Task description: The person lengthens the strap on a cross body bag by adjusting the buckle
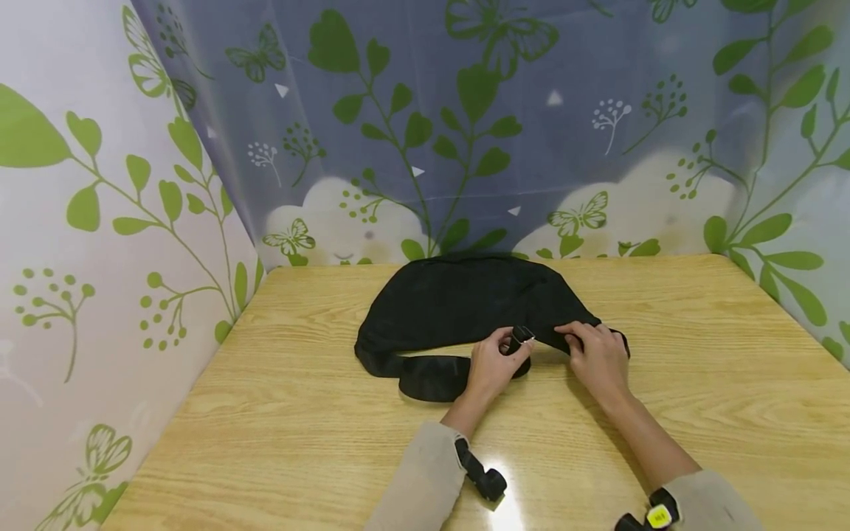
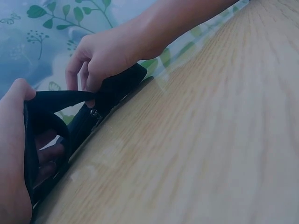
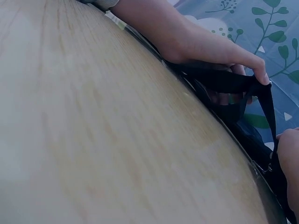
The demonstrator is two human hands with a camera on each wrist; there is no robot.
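A black waist bag (image 1: 458, 299) lies on the wooden table, its curved top toward the wall. Its black strap (image 1: 432, 377) loops along the near side. My left hand (image 1: 493, 367) pinches the strap beside a small shiny slider (image 1: 524, 335), holding that part raised off the table. At the bag's right end, my right hand (image 1: 600, 361) has bent fingers on the black fabric and pinches it. In the left wrist view, a strap length spans from the left thumb to the right hand (image 2: 110, 53). A small metal piece (image 2: 94, 113) shows below it.
The wooden table (image 1: 265, 442) extends around the bag on all sides. Behind it hangs a blue cloth (image 1: 412, 110) printed with leaves and butterflies, close to the bag's top edge. Similar pale printed cloth (image 1: 99, 243) borders the left. Each wrist wears a black strap with a small device.
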